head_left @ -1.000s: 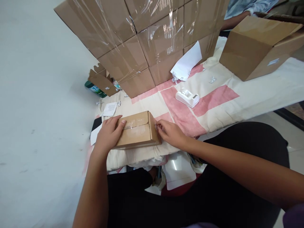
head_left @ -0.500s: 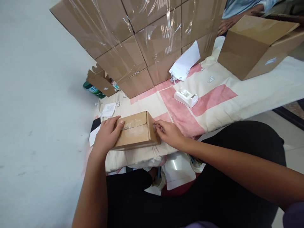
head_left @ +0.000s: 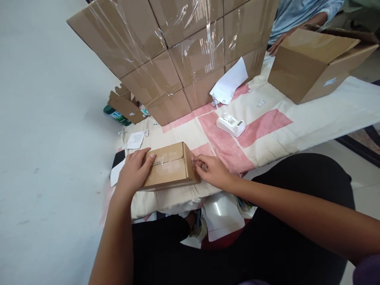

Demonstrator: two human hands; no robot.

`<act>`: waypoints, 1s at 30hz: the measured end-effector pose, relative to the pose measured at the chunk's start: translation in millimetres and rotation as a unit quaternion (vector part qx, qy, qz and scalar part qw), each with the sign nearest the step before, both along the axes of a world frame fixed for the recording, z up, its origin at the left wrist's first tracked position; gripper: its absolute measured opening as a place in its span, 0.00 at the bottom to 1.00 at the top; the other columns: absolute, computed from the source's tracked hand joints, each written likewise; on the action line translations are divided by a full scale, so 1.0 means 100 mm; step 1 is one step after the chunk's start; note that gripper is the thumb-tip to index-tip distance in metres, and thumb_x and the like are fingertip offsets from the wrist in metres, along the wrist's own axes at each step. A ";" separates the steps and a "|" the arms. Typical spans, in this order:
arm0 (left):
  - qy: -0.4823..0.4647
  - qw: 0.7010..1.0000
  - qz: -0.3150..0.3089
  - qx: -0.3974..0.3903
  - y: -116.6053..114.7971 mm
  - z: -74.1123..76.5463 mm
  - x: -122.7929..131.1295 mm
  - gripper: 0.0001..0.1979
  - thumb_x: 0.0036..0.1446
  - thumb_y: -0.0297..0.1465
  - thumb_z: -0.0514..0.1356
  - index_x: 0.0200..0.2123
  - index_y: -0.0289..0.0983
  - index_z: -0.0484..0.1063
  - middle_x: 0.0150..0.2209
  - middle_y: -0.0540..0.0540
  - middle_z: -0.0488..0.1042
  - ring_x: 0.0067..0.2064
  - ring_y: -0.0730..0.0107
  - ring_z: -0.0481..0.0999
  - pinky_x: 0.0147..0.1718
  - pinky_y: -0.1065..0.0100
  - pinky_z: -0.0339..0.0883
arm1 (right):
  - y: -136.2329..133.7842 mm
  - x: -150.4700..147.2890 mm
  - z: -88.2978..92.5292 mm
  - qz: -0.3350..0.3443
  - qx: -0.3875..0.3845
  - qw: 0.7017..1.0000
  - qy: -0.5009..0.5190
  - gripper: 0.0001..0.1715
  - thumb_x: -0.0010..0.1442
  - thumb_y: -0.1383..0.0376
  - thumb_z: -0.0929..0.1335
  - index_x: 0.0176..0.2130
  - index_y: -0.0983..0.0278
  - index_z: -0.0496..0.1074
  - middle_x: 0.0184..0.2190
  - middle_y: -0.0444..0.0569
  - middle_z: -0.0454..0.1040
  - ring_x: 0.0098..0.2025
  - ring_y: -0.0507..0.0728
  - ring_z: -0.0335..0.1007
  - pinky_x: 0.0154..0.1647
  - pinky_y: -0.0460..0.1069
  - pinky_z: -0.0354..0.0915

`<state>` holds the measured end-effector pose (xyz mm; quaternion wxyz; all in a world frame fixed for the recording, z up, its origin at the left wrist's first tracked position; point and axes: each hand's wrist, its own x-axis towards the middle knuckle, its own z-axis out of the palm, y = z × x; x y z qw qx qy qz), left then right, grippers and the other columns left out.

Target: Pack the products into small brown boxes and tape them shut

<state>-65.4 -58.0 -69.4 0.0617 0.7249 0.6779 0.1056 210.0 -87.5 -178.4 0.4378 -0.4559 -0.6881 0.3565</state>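
A small brown cardboard box (head_left: pixel 170 168) lies on a cream and pink cloth (head_left: pixel 267 130) in front of me, with clear tape across its top seam. My left hand (head_left: pixel 134 172) rests on the box's left end, fingers laid over the top and pressing the tape down. My right hand (head_left: pixel 212 171) is against the box's right side, its fingers curled and pinched at the tape's end by the top edge.
A stack of taped cardboard boxes (head_left: pixel 178 51) wrapped in clear film rises behind. A white tape dispenser (head_left: pixel 230 125) sits on the cloth. A larger open box (head_left: pixel 314 63) stands far right, another person's hand (head_left: pixel 277 43) beside it. Paper slips (head_left: pixel 135 139) lie left.
Both hands have stayed on the small box; the right fingers have shifted slightly along its right edge. The view has drifted a little, and the other person's hand now shows at top right.
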 end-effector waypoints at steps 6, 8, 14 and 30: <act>-0.001 1.000 0.003 0.001 0.00 0.00 0.00 0.34 0.65 0.56 0.45 0.61 0.40 0.69 0.63 0.42 0.70 0.65 0.48 0.62 0.65 0.49 0.55 | 0.07 -0.01 0.01 0.003 0.014 1.000 -0.019 0.08 0.64 0.69 0.64 0.39 0.62 0.73 0.33 0.46 0.77 0.30 0.53 0.70 0.33 0.47 0.62; 0.001 1.000 0.004 -0.001 -0.01 0.00 0.01 0.34 0.65 0.56 0.45 0.61 0.40 0.69 0.63 0.42 0.70 0.65 0.48 0.62 0.65 0.49 0.55 | 0.08 -0.01 0.02 0.006 0.005 1.000 -0.023 0.07 0.65 0.69 0.64 0.39 0.62 0.71 0.33 0.46 0.77 0.31 0.54 0.71 0.33 0.48 0.61; 0.002 1.000 0.003 0.002 -0.02 0.01 0.02 0.34 0.65 0.55 0.45 0.61 0.40 0.69 0.62 0.43 0.71 0.65 0.49 0.63 0.65 0.50 0.55 | 0.08 -0.02 0.00 0.032 -0.006 0.998 -0.060 0.05 0.69 0.67 0.61 0.40 0.61 0.65 0.34 0.48 0.76 0.35 0.56 0.72 0.34 0.48 0.61; 0.001 1.000 -0.008 0.007 0.00 -0.01 0.00 0.33 0.65 0.55 0.45 0.60 0.41 0.69 0.62 0.43 0.71 0.65 0.49 0.63 0.65 0.50 0.55 | 0.13 0.00 -0.01 0.059 -0.034 0.991 -0.113 0.06 0.71 0.66 0.57 0.42 0.61 0.61 0.38 0.52 0.76 0.37 0.60 0.73 0.37 0.51 0.61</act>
